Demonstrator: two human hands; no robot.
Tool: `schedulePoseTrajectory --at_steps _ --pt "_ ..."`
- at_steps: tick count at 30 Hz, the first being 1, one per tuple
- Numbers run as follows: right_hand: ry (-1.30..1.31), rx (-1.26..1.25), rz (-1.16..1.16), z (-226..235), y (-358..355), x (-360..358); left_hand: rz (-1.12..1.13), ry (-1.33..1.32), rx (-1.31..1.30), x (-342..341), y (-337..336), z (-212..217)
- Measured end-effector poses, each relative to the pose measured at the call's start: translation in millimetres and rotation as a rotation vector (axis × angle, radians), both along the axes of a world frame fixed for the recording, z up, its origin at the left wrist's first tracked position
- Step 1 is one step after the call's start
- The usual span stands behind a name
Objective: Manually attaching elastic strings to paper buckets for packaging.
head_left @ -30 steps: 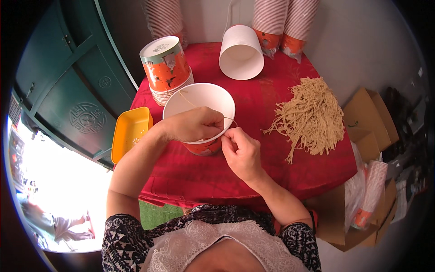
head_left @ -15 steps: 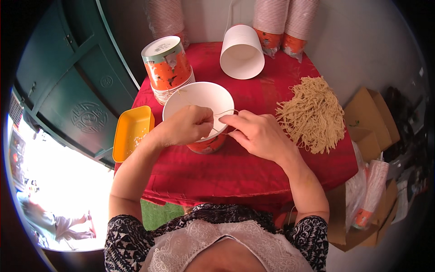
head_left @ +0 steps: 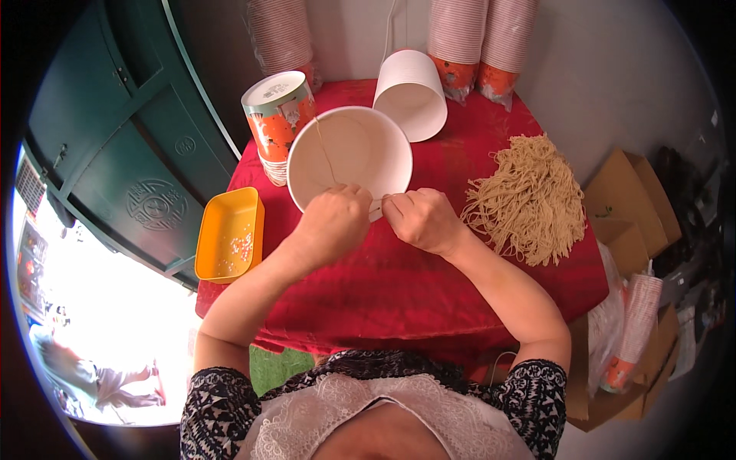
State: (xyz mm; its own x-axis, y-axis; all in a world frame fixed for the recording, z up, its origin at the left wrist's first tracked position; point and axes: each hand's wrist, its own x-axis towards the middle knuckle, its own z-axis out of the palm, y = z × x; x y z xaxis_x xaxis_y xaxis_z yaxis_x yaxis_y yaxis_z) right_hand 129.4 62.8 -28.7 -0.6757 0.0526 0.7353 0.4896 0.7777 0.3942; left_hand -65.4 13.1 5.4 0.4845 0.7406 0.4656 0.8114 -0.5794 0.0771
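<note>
A white-lined paper bucket (head_left: 376, 149) is tipped, its open mouth facing me, at the middle of the table. Tan string (head_left: 327, 149) runs from its far rim down across the inside toward my hands. At the near rim my left hand (head_left: 336, 224) is closed with the string pinched in its fingers. Close beside it, my right hand (head_left: 422, 221) is closed too, gripping the string, a short length of which spans the gap between them. On the right lies a loose pile of tan strings (head_left: 529, 203).
An upside-down stack of orange printed buckets (head_left: 280, 126) stands back left; another white bucket (head_left: 410, 103) lies on its side. A yellow tray (head_left: 215, 234) holds small pale bits. Wrapped bucket stacks (head_left: 458, 34) line the wall. Cardboard boxes (head_left: 629, 199) sit beyond the table's right edge.
The bucket has tipped so its mouth faces me and shifted slightly right. My right hand has closed from a looser pinch, and both hands have come nearer each other at the rim.
</note>
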Motion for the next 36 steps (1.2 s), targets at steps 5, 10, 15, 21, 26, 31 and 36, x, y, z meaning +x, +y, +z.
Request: schedulePoseTrajectory --at_steps 5,10,15,21,26,31,36 --pt "-0.065 -0.092 -0.043 -30 0 7 0.008 0.07 -0.096 8 6 -30" --pt "-0.371 -0.64 -0.271 -24 -20 13 0.019 0.036 -0.252 9 9 -55" --pt "-0.341 -0.89 -0.219 -25 -11 16 0.03 -0.214 -0.342 13 13 -65" --pt "-0.255 -1.093 -0.185 -33 -7 21 0.038 -0.573 -0.603 24 18 -65" --pt "-0.256 -1.09 -0.192 -31 -10 20 0.111 -0.74 -0.863 22 22 -61" --pt "-0.252 -1.036 -0.184 -34 -11 21 0.067 -0.761 -0.876 21 27 -69" --pt "-0.221 -0.961 -0.16 -33 -12 28 0.086 -0.786 -0.992 15 25 -69"
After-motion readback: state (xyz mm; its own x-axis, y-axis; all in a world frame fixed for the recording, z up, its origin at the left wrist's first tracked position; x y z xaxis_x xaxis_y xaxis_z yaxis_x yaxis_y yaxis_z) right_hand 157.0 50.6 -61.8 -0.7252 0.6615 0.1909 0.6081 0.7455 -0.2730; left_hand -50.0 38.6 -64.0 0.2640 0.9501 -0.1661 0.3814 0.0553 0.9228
